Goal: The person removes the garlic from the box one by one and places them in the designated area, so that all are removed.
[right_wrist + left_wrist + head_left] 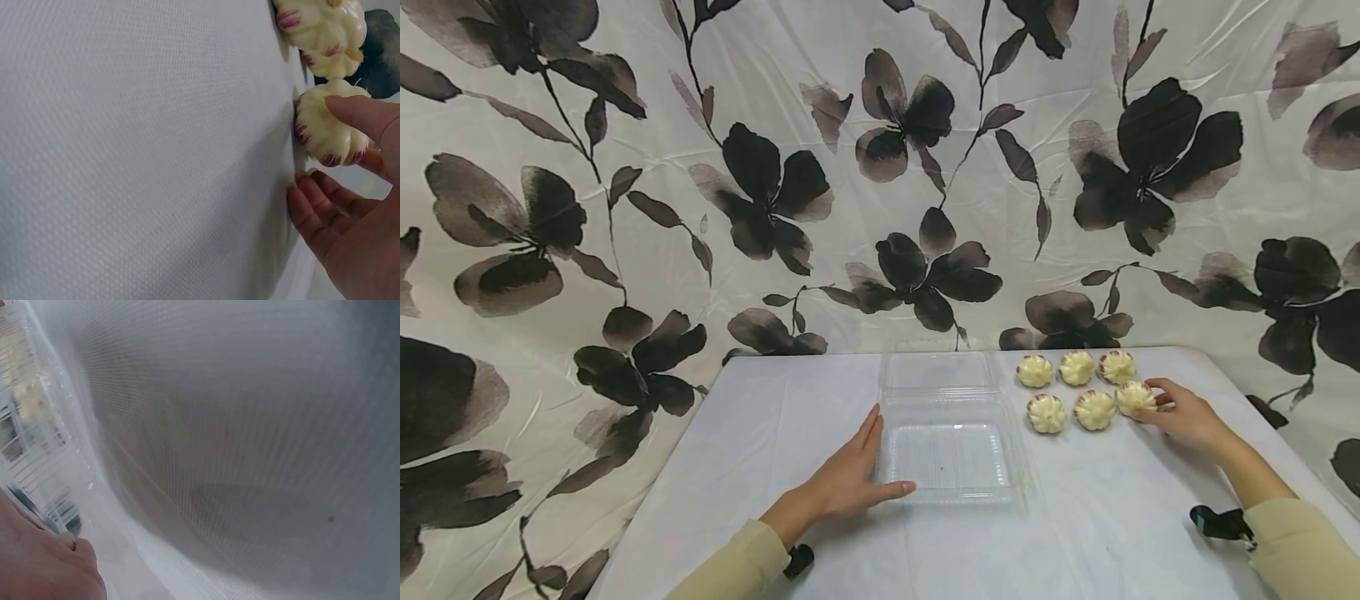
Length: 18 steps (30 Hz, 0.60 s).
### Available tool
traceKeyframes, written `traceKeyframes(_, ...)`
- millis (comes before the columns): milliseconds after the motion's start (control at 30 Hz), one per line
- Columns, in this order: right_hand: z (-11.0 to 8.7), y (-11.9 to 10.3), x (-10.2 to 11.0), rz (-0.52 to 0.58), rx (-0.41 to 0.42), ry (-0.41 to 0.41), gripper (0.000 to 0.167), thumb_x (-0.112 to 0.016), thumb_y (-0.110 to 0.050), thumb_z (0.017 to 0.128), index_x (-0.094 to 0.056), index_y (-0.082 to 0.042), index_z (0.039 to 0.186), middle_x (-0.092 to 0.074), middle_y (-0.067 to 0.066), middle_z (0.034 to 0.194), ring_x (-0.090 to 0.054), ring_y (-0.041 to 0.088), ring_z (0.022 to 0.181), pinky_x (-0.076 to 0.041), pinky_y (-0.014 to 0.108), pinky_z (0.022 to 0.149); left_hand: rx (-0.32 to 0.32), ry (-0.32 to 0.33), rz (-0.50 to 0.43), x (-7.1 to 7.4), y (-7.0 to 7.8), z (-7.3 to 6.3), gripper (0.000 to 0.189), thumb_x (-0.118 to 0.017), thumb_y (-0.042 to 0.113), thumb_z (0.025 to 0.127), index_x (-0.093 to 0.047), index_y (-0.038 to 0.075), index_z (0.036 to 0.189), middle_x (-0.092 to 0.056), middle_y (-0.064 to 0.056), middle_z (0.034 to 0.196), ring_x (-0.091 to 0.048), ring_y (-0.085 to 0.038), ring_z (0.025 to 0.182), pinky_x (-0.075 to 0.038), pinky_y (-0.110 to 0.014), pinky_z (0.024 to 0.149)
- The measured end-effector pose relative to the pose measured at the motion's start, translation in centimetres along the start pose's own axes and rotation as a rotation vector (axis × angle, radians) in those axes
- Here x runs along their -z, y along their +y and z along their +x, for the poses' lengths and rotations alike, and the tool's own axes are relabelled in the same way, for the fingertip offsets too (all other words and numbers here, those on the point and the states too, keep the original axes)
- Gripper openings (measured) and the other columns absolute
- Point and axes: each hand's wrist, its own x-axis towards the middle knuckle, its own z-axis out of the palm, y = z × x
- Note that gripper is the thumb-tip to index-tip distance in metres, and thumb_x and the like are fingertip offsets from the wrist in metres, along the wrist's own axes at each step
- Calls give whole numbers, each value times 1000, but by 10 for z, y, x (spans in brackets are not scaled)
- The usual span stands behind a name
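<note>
My right hand [1189, 418] is at the right end of the front row of garlic bulbs. Its thumb and index finger pinch one cream garlic bulb [331, 128] with purple-streaked edges; the other fingers [312, 215] reach down beside it to the cloth. My left hand [844, 482] rests against the left side of a clear plastic clamshell container [943, 458], fingers straight and thumb over the near left corner. Nothing lies inside the container, and its lid [938, 371] is folded back toward the wall. Only part of the left hand [50, 562] shows in the left wrist view.
More garlic bulbs stand in two rows right of the container, among them a front one [1047, 413] and a back one [1076, 367]. A white cloth covers the table [760, 433]. Behind it hangs a floral curtain [820, 75]. Dark wrist devices [1217, 523] sit by both sleeves.
</note>
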Motion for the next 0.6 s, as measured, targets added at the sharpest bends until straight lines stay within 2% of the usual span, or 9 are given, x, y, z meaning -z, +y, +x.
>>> traceKeyframes(300, -2, 1, 4, -4, 8, -7, 69, -61, -31, 103, -31, 15, 144, -47, 45, 129, -52, 57, 113, -52, 58, 84, 2, -9, 1, -1, -1, 1, 126, -56, 84, 84, -5, -1, 163, 4, -11, 173, -19, -30, 155, -31, -47, 121)
traceKeyframes(600, -2, 1, 5, -3, -10, -25, 75, -62, -34, 102, -26, 15, 147, -44, 46, 132, -50, 59, 115, -51, 61, 87, 9, -19, -19, 1, 1, 0, 127, -57, 83, 84, -4, 0, 163, 5, -10, 173, -18, -30, 155, -30, -48, 121)
